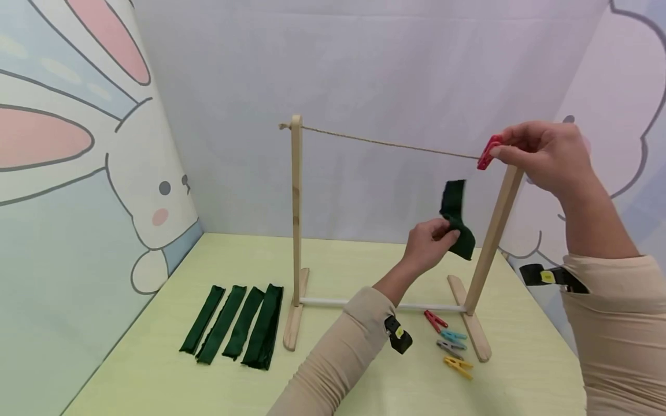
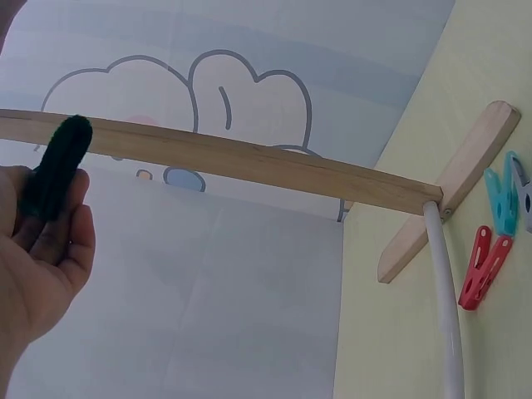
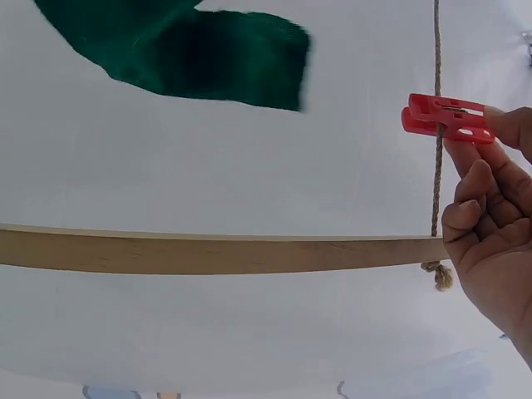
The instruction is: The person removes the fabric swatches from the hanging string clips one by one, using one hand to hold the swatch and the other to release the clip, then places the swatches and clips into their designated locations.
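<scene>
My left hand (image 1: 428, 245) pinches a dark green strip of cloth (image 1: 454, 199) in front of the right post, below the rope; the strip's top stands up and its lower end droops. Up at the right end of the twine rope (image 1: 385, 142), my right hand (image 1: 546, 153) pinches a red clothespin (image 1: 488, 153) between thumb and fingers. In the right wrist view the clothespin (image 3: 447, 118) lies across the rope (image 3: 437, 183), and the cloth (image 3: 224, 54) hangs apart from it. The left wrist view shows the cloth (image 2: 58, 162) edge-on in the fingers.
The wooden frame has a left post (image 1: 296, 214), a right post (image 1: 491, 242) and a white crossbar (image 1: 325, 301). Several green cloth strips (image 1: 221, 326) lie at the left. Near the right foot (image 1: 476, 335) lie red (image 1: 434, 319), blue (image 1: 454, 335), grey (image 1: 450, 348) and yellow (image 1: 458, 365) clothespins.
</scene>
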A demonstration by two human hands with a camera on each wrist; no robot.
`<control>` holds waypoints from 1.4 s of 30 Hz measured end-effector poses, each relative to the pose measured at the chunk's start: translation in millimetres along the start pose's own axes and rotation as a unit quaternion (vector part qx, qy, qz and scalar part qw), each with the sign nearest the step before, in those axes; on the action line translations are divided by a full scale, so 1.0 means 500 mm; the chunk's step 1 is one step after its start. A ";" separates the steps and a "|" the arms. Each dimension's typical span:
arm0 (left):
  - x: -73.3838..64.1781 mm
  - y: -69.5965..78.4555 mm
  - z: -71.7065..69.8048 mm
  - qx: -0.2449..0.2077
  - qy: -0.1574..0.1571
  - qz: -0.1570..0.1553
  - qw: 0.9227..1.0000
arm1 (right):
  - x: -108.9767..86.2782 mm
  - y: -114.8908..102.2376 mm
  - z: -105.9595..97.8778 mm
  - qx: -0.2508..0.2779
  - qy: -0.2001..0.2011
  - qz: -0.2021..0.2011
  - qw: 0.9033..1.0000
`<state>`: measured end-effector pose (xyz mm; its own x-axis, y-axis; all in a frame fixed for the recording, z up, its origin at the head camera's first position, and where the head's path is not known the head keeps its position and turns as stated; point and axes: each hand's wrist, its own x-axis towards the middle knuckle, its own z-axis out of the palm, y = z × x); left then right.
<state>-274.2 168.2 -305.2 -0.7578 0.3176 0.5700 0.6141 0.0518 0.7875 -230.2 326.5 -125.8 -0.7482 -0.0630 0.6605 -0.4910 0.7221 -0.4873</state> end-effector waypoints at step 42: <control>-0.117 -0.009 -0.153 -0.097 -0.056 -0.133 0.985 | -0.062 -0.003 0.006 0.350 0.142 -0.106 0.920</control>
<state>-249.7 77.0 -324.3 -0.8503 0.4208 0.3161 0.3345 -0.0315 0.9419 -207.7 325.4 -147.0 -0.5046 0.1035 0.8572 -0.8538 0.0878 -0.5132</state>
